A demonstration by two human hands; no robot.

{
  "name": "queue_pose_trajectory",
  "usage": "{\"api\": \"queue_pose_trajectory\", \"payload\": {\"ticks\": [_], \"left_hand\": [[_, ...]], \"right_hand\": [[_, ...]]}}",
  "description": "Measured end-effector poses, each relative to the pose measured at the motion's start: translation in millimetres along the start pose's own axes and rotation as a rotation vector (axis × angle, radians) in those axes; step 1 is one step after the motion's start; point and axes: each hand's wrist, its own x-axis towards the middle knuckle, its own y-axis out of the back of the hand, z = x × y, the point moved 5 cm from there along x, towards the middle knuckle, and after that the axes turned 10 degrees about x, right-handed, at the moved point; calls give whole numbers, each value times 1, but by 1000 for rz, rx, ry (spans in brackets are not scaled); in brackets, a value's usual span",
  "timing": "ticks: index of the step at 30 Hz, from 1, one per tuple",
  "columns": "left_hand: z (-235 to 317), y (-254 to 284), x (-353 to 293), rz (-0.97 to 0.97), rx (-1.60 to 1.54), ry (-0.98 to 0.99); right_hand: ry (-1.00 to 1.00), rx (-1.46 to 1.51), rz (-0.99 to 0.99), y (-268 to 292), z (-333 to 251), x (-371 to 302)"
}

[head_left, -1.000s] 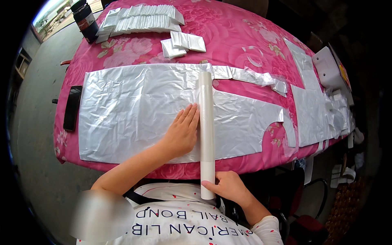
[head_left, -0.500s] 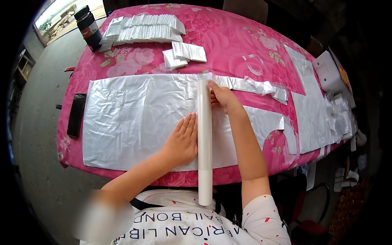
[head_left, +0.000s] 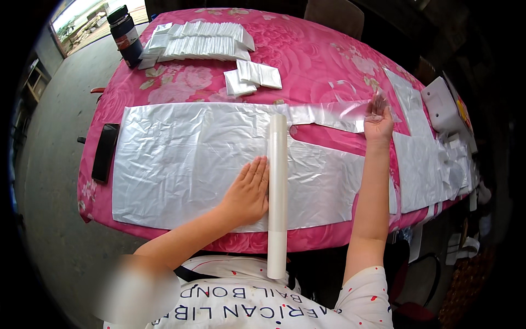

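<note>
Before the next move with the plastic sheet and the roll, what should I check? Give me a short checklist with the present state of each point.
1. Left hand flat on the plastic sheet, beside the roll: ok.
2. Right hand holds the far strip of plastic: ok.
3. Roll lies straight across the sheet: ok, but its near end hangs past the table edge.
4. Sheet smooth: not ok, wrinkles show.
5. Phone clear of the sheet: cannot tell, it lies right by the sheet's left edge.

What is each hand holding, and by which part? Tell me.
The right hand lifts the far strip of the clear plastic sheet by its end. The left hand grips nothing, resting flat on the sheet beside the white roll.
</note>
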Motion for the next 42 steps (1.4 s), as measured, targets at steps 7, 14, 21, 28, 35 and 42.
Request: {"api": "queue_pose_trajectory", "payload": {"ticks": [7,14,21,28,35,42], "left_hand": [[1,3,1,-3,48,-10],[0,-18,1,69,175,-38],[0,-10,-1,18,14,22],[-28,20,9,332,-532,52],[-77,6,81,34,-1906,732],[-91,-12,82,-34,-1873,892]], "right_hand": [[-142,-696,-567,-125,163,-153],[-221,-1364,-1030,-90,351,-303],[-415,-1324,-1537,-139,308,-393],[120,-1168,-1437,-92,165,-320],[135,-1554,-1207,-18,75,-260],[91,-1683,-1508,-6,80,-249]]}}
